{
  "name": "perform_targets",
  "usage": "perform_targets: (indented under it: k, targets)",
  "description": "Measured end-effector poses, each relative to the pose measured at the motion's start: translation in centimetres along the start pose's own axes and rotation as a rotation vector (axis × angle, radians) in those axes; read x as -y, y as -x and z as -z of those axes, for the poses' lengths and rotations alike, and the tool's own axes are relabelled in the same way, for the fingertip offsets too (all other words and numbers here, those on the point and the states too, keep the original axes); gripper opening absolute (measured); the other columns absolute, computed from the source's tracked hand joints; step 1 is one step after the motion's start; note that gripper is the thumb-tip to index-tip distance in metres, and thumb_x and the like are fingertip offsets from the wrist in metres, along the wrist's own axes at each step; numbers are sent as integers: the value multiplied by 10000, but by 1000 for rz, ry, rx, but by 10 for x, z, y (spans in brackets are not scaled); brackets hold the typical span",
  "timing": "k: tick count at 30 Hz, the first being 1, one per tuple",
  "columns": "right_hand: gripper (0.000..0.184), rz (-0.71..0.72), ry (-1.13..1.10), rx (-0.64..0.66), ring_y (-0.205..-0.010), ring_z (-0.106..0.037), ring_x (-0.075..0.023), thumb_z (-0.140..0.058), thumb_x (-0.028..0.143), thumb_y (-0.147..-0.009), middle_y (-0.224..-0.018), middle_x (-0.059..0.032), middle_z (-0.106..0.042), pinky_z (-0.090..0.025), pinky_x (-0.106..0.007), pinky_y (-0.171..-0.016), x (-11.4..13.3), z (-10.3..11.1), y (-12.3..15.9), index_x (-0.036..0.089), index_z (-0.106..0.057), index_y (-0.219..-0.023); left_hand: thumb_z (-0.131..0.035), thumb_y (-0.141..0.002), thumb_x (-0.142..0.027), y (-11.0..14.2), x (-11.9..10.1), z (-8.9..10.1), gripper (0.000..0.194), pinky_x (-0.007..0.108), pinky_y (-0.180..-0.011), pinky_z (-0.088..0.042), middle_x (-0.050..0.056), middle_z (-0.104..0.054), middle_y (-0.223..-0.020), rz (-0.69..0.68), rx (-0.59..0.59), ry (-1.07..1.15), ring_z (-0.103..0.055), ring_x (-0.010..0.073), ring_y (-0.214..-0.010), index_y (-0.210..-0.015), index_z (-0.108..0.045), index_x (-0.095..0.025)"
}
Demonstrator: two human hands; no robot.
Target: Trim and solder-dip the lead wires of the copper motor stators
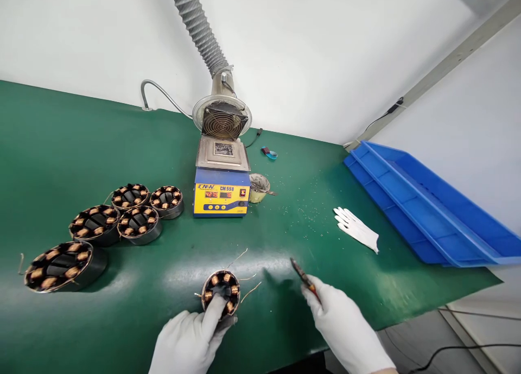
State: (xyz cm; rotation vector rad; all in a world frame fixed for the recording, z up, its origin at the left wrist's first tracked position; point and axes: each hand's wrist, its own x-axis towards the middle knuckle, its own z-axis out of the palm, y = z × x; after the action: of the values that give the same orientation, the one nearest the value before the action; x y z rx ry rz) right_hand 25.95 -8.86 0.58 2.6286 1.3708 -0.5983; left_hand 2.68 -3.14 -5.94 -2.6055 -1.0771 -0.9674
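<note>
My left hand (pixel 191 338), in a white glove, grips a round motor stator (pixel 222 291) with copper coils, one finger pushed into its centre; it rests tilted on the green mat (pixel 285 238), thin wire ends sticking out to the right. My right hand (pixel 345 325), also gloved, is closed around small red-handled pliers (pixel 303 276) whose tip points up and left, a little right of the stator and apart from it.
Several more stators (pixel 130 214) lie at the left of the mat. A blue-and-yellow solder pot (pixel 222 187) stands mid-table under a fume hose (pixel 199 29), a small cup (pixel 259 187) beside it. Spare white gloves (pixel 356 228) and stacked blue trays (pixel 427 211) lie right.
</note>
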Motion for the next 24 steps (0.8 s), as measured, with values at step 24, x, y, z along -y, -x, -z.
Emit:
perform_targets:
  k: [24]
  targets:
    - [204,585,-40,-149,-615,-639,-178,-449,227,-871,-762,-3,-678,-415,-246,-528,8,-55,24,243,-568,-1037,-388,-868,-270,-23,-23,45,375,270,-516,-461,65,-693,-585,464,935,-87,-652,206,-525,-1198,-558,-214]
